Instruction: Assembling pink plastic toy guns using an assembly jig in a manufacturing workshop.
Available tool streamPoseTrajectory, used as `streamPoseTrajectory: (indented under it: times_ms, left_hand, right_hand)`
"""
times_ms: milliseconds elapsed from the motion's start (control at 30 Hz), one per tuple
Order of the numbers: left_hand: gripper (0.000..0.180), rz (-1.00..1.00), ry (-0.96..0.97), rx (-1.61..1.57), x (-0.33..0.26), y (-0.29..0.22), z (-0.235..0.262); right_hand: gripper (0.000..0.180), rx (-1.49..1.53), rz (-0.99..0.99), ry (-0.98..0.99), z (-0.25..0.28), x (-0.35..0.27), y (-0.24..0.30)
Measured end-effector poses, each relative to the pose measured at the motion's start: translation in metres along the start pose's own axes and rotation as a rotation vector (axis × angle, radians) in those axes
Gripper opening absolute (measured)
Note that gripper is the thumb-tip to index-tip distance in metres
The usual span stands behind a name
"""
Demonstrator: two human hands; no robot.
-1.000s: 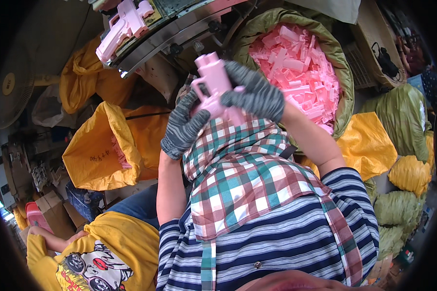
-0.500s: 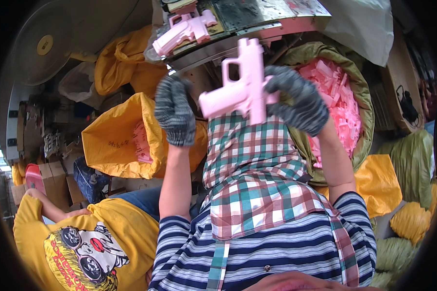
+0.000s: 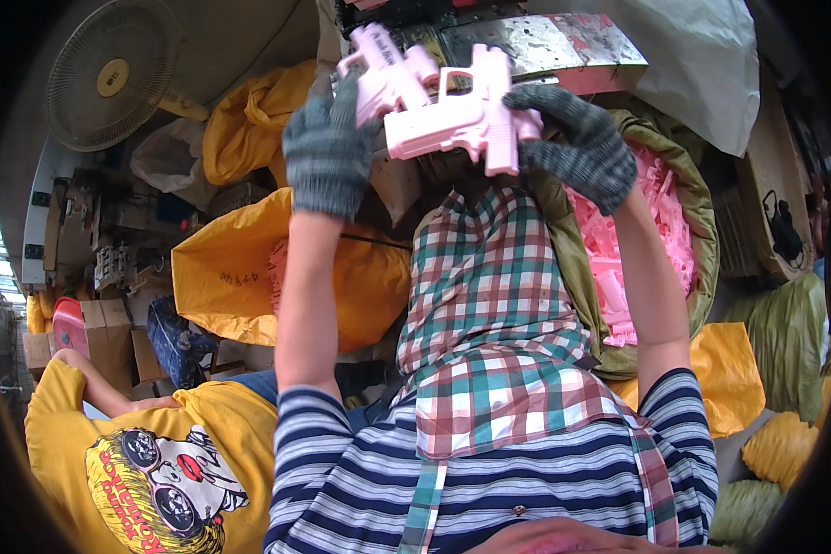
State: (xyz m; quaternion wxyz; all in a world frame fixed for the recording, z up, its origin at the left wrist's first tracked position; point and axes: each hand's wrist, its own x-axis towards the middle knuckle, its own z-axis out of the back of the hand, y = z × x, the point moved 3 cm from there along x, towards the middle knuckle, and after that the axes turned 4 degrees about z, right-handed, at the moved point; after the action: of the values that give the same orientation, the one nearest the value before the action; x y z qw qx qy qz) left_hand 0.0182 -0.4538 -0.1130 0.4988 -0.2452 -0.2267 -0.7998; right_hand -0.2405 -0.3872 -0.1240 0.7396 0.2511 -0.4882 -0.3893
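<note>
Both my hands wear grey-black knitted gloves. My left hand (image 3: 328, 152) is closed at the handle of a pink toy pistol (image 3: 390, 76), which has dark printing along its barrel and looks slightly blurred. Its handle is partly hidden by my fingers. My right hand (image 3: 577, 143) pinches a second pink toy pistol (image 3: 491, 109) by one side between thumb and fingers, its handle pointing left and its barrel upward. The two pistols are close together, overlapping in view, in front of a metal machine plate (image 3: 563, 46) with paint stains.
To the right stands a green sack (image 3: 706, 277) full of pink plastic pieces (image 3: 656, 245). A yellow sack (image 3: 217, 272) with pink pieces is on the left. A fan (image 3: 111, 78) stands at far left. Nearby at lower left is a person in a yellow T-shirt (image 3: 171, 406).
My left hand has reached up and taken the pistol that lay on the machine. My right hand has moved slightly up with its pistol. The view has shifted.
</note>
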Motion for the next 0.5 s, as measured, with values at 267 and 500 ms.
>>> streamPoseTrajectory:
  times_ms: [267, 500]
  left_hand:
    - [0.065, 0.59, 0.273, 0.464, -0.143, 0.106, 0.037]
    - [0.059, 0.598, 0.531, -0.021, -0.162, 0.077, 0.007]
  right_hand:
    - [0.036, -0.549, 0.45, 0.148, -0.055, 0.104, -0.054]
    - [0.031, -0.268, 0.226, 0.031, -0.012, 0.053, -0.029]
